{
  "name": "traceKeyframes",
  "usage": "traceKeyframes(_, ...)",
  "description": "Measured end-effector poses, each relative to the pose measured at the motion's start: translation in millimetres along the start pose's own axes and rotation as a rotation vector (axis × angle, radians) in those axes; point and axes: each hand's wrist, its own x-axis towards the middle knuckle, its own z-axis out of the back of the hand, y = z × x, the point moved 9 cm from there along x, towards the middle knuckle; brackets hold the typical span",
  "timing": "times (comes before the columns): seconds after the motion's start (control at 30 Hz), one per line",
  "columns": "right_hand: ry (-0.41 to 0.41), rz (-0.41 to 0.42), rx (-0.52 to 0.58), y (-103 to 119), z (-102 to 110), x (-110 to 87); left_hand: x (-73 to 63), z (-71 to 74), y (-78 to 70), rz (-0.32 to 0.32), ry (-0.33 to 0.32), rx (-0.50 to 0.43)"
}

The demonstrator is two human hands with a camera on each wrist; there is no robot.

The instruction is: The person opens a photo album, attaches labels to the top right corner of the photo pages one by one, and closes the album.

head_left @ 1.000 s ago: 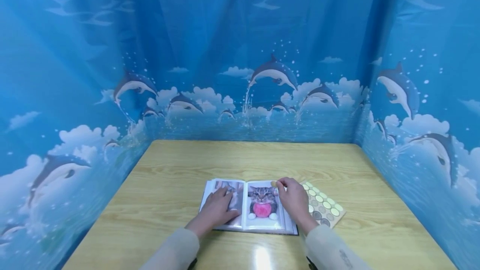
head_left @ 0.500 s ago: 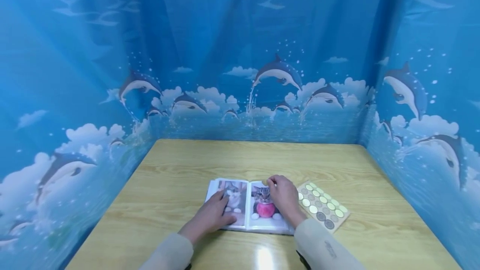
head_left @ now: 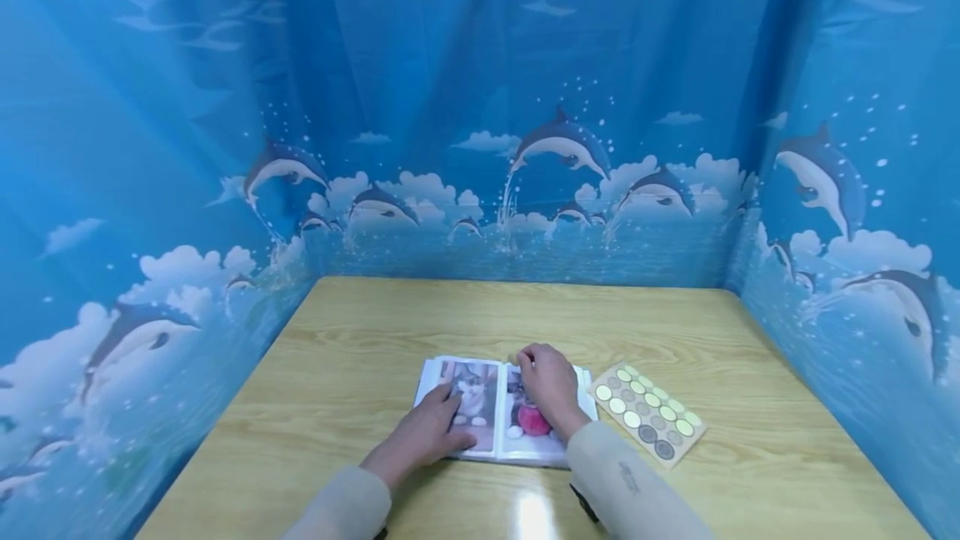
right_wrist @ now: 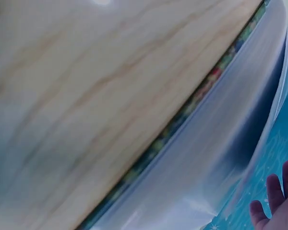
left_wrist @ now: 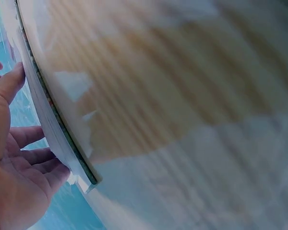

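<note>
An open photo album [head_left: 498, 448] lies on the table, a cat photo in each clear page pocket. My left hand [head_left: 426, 432] rests on its left page, fingers and thumb extended. In the left wrist view, the fingertips of the left hand [left_wrist: 24, 177] touch the album's page edges [left_wrist: 48, 110]. My right hand [head_left: 551, 390] is over the upper part of the right page, partly covering its photo of a cat with a pink ball. Its thumb and forefinger pinch a small round gold sticker [head_left: 513, 357] at the page's top edge. The right wrist view shows its other fingers [right_wrist: 274, 191].
Right of the album lies a sheet of round stickers [head_left: 648, 413], several gold and some dark or bare spots. The wooden table [head_left: 360, 332] is backed by a blue dolphin-print curtain [head_left: 450, 107] on three sides.
My right hand has moved left with the gold sticker, from the right page's upper right corner toward its upper left. My left hand has slid slightly down and left on the left page.
</note>
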Motion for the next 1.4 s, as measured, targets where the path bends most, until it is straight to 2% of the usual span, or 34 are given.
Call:
traceKeyframes(0.33, 0.022, 0.016, -0.038, 4.5, -21.2, 9.3, 0.6, -2.5, 0.5, 0.003, 0.014, -0.020)
traceKeyframes(0.6, -0.002, 0.126, -0.110, 20.2, -29.3, 11.5, -0.5, -2.2, 0.0, 0.008, 0.007, -0.028)
traceKeyframes(0.9, 0.040, 0.101, -0.134, 19.8, -35.1, 17.6, 1.1, -2.6, 1.3, 0.014, 0.013, -0.031)
traceKeyframes(1.03, 0.040, 0.095, -0.152, 18.8, -39.7, 18.5, 0.1, -1.0, -0.6, -0.013, -0.002, -0.031)
traceKeyframes(1.13, 0.019, 0.121, -0.163, 20.0, -41.9, 18.1, -0.8, -0.2, -1.7, -0.023, -0.011, -0.032)
traceKeyframes(1.4, -0.024, 0.212, -0.217, 29.6, -42.5, 13.8, -0.2, -1.1, -0.2, 0.005, 0.009, -0.051)
